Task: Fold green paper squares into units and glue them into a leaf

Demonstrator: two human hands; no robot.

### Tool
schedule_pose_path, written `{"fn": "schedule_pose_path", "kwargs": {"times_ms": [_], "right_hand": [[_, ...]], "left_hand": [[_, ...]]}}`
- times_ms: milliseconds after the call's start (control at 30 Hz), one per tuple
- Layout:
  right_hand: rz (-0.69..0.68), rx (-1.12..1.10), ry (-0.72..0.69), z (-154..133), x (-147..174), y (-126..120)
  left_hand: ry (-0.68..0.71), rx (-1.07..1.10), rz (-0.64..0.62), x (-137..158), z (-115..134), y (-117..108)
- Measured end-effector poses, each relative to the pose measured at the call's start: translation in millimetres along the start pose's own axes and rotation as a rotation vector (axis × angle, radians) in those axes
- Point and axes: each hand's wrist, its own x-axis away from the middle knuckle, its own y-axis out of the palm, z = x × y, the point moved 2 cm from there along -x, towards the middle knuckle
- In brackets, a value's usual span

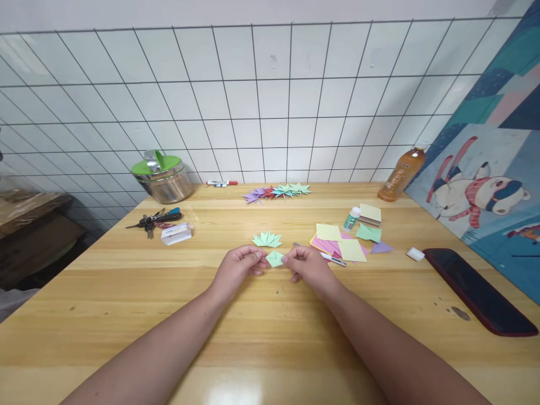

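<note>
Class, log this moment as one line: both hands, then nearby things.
left hand: holding folded green paper | right hand: holding its opposite side | beyond: green fan-shaped piece | at right: loose paper sheets

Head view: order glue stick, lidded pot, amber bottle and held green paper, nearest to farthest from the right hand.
1. Held green paper: touching the right hand.
2. Glue stick: beyond it, rightward.
3. Amber bottle: far right.
4. Lidded pot: far left.
</note>
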Motion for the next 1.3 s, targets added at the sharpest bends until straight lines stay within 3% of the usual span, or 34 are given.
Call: {"fn": "schedule_pose_path", "kwargs": {"times_ms": [100, 267, 533, 733, 1067, 1300], "right_hand": [[0.043, -0.033, -0.026, -2.9, -0.6, -3.0], [0.048, -0.055, -0.039, -0.1, -2.4, -1.3], [-0.016, 0.062, -0.047, 7.4, -2.8, 6.4], [0.017, 0.381, -0.376, 1.7, 4.9, 10.5], [-0.006, 0.772, -0.646, -13.8, 12.9, 2.5], [0.04, 0.759, -0.557, -12.2, 10.2, 0.7]], "left_hand": [[0.012, 0.051, 0.016, 0.1, 1.7, -1.5], [-0.056, -0.019, -0.106, 1.8, -2.0, 8.4], [-0.045, -0.052, -0.018, -0.7, -6.6, 11.0], [0.067, -0.211, -0.073, 0.8, -9.1, 15.6], [0.067, -0.293, -0.13, 3.1, -3.0, 13.7], [0.138, -0.376, -0.155, 2.4, -8.6, 13.4]]}}
